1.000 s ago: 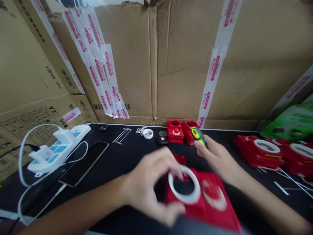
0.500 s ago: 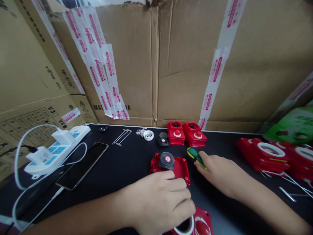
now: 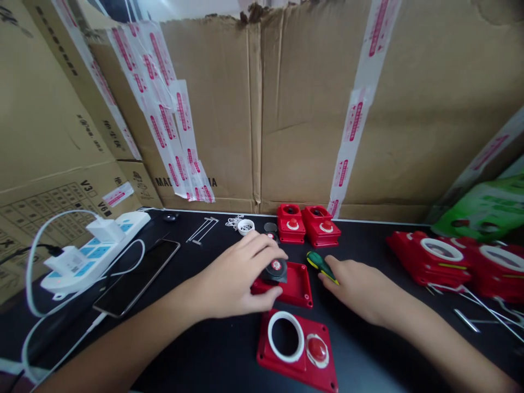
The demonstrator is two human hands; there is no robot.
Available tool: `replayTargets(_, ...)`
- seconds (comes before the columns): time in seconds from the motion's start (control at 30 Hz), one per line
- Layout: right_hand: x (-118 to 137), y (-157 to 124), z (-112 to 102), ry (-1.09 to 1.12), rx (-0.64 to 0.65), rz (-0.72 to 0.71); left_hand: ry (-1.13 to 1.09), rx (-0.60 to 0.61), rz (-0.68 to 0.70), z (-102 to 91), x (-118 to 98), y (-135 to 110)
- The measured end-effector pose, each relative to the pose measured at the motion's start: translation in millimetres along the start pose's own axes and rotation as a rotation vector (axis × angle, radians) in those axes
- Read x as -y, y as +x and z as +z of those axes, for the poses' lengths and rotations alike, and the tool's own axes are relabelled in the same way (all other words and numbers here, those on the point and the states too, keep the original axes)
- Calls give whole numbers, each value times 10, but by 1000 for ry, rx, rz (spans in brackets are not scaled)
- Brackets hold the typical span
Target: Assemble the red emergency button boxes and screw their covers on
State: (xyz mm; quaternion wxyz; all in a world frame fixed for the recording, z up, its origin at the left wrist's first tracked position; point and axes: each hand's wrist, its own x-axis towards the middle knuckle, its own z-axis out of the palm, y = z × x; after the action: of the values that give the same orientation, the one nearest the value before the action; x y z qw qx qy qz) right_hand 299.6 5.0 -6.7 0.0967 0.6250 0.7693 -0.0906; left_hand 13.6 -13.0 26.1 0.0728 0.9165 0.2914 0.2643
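My left hand (image 3: pixel 237 275) rests on the left side of a red plastic base (image 3: pixel 292 284) on the black table, fingers curled around a black round part with a red and white centre (image 3: pixel 275 269) that sits on the base. My right hand (image 3: pixel 360 289) lies to the right of the base, closed on a green and yellow screwdriver (image 3: pixel 320 265) whose handle sticks out toward the back. In front of both hands lies a red cover plate (image 3: pixel 298 349) with a white ring around a round hole and a red button.
Two small red button boxes (image 3: pixel 308 229) stand at the back by the cardboard wall. Several larger red covers (image 3: pixel 450 259) and metal rods (image 3: pixel 483 311) lie at right. At left are a phone (image 3: pixel 137 277), a white power strip (image 3: pixel 94 248) with cables, a white cap (image 3: pixel 246 226).
My left hand has set the red cover plate down at the front and moved back onto the black round part on the red base. My right hand has stayed put with the screwdriver.
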Motion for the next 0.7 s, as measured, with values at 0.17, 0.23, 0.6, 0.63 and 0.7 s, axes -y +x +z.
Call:
replayTargets(0.17,-1,-13,-24,9,-4,-9,-169,49,-79,28,183,20)
replayTargets(0.23,1,-20,-29,11,-4,-10,-208,62,-64,53,214,15)
replayTargets(0.6,7,-39,-29,8,-10,-30,-335,-26,-115,97,197,20)
replayTargets(0.63,9,-39,-32,10,-11,-33,-359,-50,-122,98,212,26)
replayTargets(0.7,11,-41,-42,17,-11,-37,-334,-95,-167,86,288,58)
